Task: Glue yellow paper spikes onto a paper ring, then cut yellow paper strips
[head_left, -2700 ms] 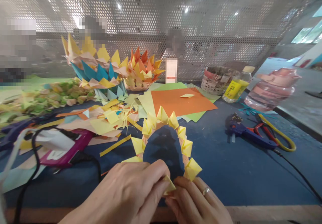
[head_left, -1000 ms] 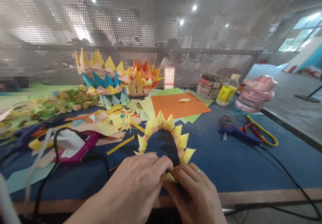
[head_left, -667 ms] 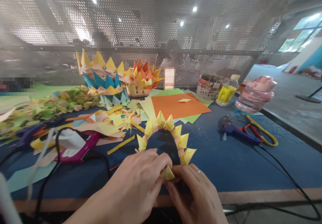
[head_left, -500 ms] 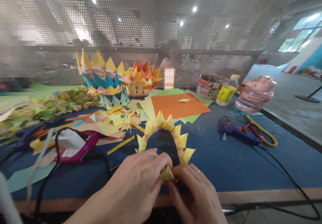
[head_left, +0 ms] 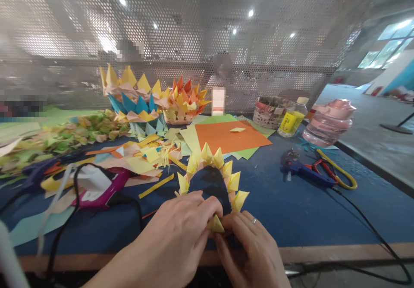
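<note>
Left hand [head_left: 176, 236]: fingers pinched on yellow folded piece [head_left: 215, 224].
Right hand [head_left: 250, 251]: fingers closed on the same piece, ring visible.
Piece: at near end of yellow paper arch [head_left: 210, 167], low over desk [head_left: 291, 214].
Nearby: blue glue gun [head_left: 305, 171] well right.

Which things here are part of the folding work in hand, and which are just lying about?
In hand:
- left hand and right hand, pinching the yellow paper point
- paper ring of yellow points

Lying about:
- orange sheet
- blue glue gun
- magenta glue gun
- scissors
- yellow-labelled bottle
- finished paper crowns
</note>
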A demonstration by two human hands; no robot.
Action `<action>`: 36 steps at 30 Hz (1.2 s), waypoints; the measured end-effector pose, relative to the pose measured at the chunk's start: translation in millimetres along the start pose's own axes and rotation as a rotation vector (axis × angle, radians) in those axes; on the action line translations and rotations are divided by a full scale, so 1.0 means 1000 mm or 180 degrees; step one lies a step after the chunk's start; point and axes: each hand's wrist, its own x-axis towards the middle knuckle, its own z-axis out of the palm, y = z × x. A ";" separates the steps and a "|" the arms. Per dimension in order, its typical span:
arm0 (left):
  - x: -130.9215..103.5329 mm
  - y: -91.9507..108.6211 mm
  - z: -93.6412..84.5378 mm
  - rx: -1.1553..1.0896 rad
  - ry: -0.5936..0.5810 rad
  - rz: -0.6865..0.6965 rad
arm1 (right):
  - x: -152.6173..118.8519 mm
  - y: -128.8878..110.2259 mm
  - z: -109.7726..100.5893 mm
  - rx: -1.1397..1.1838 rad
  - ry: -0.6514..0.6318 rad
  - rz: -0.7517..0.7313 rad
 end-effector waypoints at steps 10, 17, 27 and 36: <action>0.001 0.004 -0.003 0.0113 -0.0082 -0.0054 | 0.002 -0.003 0.003 -0.0091 0.0116 0.0038; 0.000 0.002 -0.002 0.0107 -0.0027 -0.0033 | 0.001 -0.003 -0.001 -0.0124 0.0006 -0.0012; -0.002 -0.004 0.005 0.0240 0.0032 -0.0085 | -0.009 0.003 0.003 -0.0027 0.0107 0.0034; -0.008 -0.002 -0.002 0.0281 0.0192 -0.0030 | -0.016 -0.004 -0.015 -0.0165 0.0759 -0.0127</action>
